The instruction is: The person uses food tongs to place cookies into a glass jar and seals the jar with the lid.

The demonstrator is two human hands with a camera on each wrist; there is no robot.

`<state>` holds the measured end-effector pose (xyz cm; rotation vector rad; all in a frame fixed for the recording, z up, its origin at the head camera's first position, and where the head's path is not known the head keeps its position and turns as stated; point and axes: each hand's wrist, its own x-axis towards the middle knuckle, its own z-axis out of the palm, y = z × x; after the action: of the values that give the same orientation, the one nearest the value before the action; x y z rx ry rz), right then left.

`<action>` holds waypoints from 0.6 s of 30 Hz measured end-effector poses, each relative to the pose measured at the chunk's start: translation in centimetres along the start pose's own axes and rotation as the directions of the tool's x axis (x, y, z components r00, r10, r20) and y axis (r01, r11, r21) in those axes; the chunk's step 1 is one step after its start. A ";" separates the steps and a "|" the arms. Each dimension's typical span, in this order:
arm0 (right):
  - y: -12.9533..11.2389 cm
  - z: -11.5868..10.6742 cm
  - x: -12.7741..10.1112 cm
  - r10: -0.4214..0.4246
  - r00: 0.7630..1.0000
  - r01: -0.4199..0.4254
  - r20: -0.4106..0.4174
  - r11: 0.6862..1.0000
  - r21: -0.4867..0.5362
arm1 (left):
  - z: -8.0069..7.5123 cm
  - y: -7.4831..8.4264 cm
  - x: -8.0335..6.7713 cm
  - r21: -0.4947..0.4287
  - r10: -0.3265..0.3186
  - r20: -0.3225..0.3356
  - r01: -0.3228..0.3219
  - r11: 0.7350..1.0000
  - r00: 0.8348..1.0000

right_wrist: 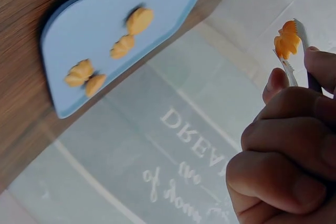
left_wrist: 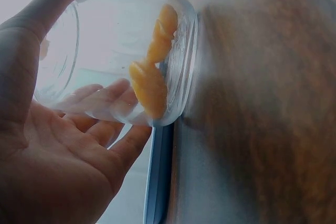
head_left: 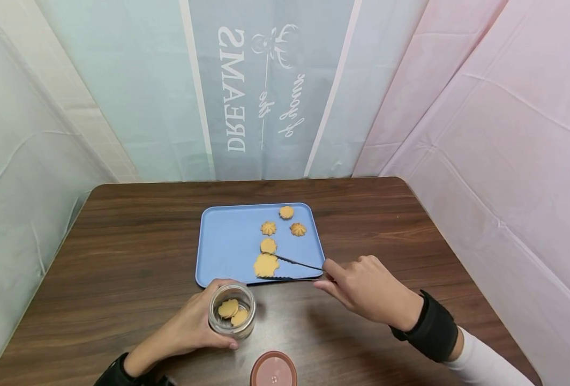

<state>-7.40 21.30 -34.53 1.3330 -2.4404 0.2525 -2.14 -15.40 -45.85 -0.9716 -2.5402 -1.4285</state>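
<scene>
My left hand grips a clear glass jar standing on the wooden table near the front edge; two cookies lie inside it. My right hand holds thin metal tongs whose tips pinch a flower-shaped cookie over the near edge of the blue tray. In the right wrist view that cookie sits between the tong tips. Several more cookies lie on the tray's right half.
A round brown lid lies on the table at the very front, right of the jar. The dark wooden table is enclosed by pale fabric walls, with a printed banner behind.
</scene>
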 end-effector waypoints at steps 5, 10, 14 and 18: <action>-1.2 -0.2 0.4 -0.050 0.999 0.049 -0.013 0.999 -0.016 | 0.0 -0.1 -0.1 -0.021 -0.035 0.012 0.035 0.999 0.999; -2.0 -0.1 0.8 -0.083 0.997 0.083 -0.004 0.996 -0.045 | 0.1 0.0 -0.2 0.026 -0.065 0.006 0.065 0.998 0.998; -2.6 0.2 1.2 -0.110 0.994 0.110 0.010 0.993 -0.050 | 0.1 0.1 -0.3 0.055 -0.094 -0.001 0.094 0.994 0.996; -2.9 0.4 1.4 -0.130 0.991 0.131 0.019 0.990 -0.049 | 0.0 0.1 -0.3 0.045 -0.104 0.003 0.104 0.994 0.995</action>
<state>-5.75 18.46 -34.35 1.4703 -2.3443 0.1464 -1.83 -15.50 -45.89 -0.8490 -2.6507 -1.3896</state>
